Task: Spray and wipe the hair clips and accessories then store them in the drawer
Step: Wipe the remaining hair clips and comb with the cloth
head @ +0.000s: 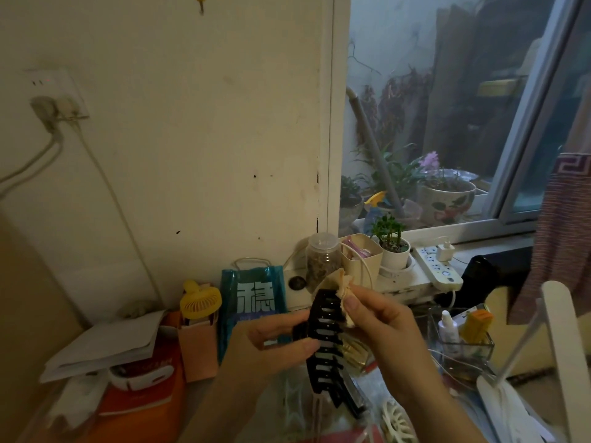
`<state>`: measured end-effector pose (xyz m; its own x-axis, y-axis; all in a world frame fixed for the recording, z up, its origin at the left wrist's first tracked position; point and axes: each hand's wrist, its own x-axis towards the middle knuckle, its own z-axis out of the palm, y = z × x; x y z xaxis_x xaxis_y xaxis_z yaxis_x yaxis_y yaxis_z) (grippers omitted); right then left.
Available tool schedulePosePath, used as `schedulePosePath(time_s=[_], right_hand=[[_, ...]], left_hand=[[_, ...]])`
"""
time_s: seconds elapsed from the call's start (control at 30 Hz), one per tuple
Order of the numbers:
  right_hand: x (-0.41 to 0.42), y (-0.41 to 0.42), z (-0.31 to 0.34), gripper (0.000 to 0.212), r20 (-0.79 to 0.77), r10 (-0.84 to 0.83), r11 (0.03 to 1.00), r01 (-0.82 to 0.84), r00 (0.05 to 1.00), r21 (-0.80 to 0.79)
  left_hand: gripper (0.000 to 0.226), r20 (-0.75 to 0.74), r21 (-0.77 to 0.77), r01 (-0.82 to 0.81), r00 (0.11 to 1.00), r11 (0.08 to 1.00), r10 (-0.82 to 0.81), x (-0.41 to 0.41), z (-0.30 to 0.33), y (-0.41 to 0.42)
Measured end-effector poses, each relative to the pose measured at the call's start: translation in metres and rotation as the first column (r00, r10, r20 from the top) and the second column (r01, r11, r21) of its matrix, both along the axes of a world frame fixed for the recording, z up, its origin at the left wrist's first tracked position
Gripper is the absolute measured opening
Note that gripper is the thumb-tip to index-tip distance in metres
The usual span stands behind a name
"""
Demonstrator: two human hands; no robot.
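The left hand [275, 343] pinches the black claw clip [326, 340] near its upper half, holding it lifted above the cluttered bench [204, 404], teeth facing the camera; the right hand [380, 327] grips a small beige cloth [343, 290] bunched against the top end of the clip, so the step in hand looks to be wiping; to do it well, the cloth would best be drawn along each tooth and into the gaps between them, with the left hand keeping a firm pinch so the clip does not twist, then shifting its hold so the covered part gets wiped too; no drawer is in view, so storing seems some way off; a white claw clip [398, 420] lies on the bench below the right wrist, probably awaiting its turn; behind stand a blue bag [252, 295], a yellow handheld fan [200, 300], a clear jar [323, 260] and a small potted plant [391, 247] on the sill; a glass box [460, 343] of bottles sits close to the right and loose cables trail near it, things an elbow could knock.
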<state>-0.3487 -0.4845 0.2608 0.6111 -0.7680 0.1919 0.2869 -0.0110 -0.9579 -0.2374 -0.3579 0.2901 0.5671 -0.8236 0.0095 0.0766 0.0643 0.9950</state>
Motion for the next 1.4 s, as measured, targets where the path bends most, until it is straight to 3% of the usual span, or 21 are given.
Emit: schedulePosePath(time_s=[0.07,0.2,0.53,0.67,0.77,0.87,1.0,1.07,1.17,1.27,1.4], right_hand=[[0.001,0.002,-0.004,0.024,0.032,0.076,0.99,-0.079,0.997,0.119],[-0.001,0.012,-0.016,0.024,0.061,0.132,0.968,-0.141,0.989,0.209],[-0.012,0.021,-0.034,0.022,-0.023,0.164,0.976,-0.158,0.986,0.149],[-0.019,0.019,-0.044,0.057,-0.085,0.201,0.971,-0.187,0.976,0.149],[-0.025,0.015,-0.048,0.061,-0.122,0.219,0.965,-0.197,0.968,0.17],[-0.029,0.009,-0.048,0.07,-0.114,0.096,0.983,-0.076,0.989,0.166],[-0.029,0.006,-0.036,0.023,-0.056,-0.019,0.987,0.028,0.998,0.159],[-0.03,0.004,-0.035,0.022,-0.077,-0.049,0.99,0.058,0.996,0.126],[-0.03,0.002,-0.037,0.032,-0.141,0.048,0.997,-0.04,0.989,0.059],[-0.029,0.002,-0.045,0.041,-0.235,0.141,0.99,-0.133,0.962,0.049],[-0.025,0.006,-0.061,0.038,-0.255,0.113,0.993,-0.097,0.96,0.071]], left_hand=[[0.042,-0.048,-0.059,0.024,0.998,0.998,-0.027,-0.001,0.0,0.0],[0.031,-0.099,-0.119,-0.043,0.995,0.992,0.031,0.003,-0.006,-0.005],[0.029,-0.124,-0.14,-0.08,0.99,0.987,0.062,0.012,-0.015,-0.007],[0.03,-0.086,-0.139,-0.079,0.994,0.987,0.068,0.014,-0.018,-0.005],[0.03,-0.072,-0.131,-0.059,0.996,0.99,0.049,0.014,-0.019,-0.005],[0.023,-0.117,-0.086,-0.021,0.993,0.996,0.01,0.016,-0.024,-0.005],[0.033,-0.145,0.022,0.096,0.985,0.995,-0.092,0.019,-0.04,-0.001],[0.03,-0.138,0.081,0.163,0.979,0.983,-0.151,0.02,-0.046,0.003],[0.029,-0.11,0.168,0.231,0.97,0.958,-0.215,0.023,-0.054,0.009],[0.03,-0.094,0.224,0.235,0.971,0.946,-0.219,0.028,-0.06,0.015],[0.034,-0.128,0.221,0.169,0.981,0.96,-0.143,0.024,-0.066,0.022]])
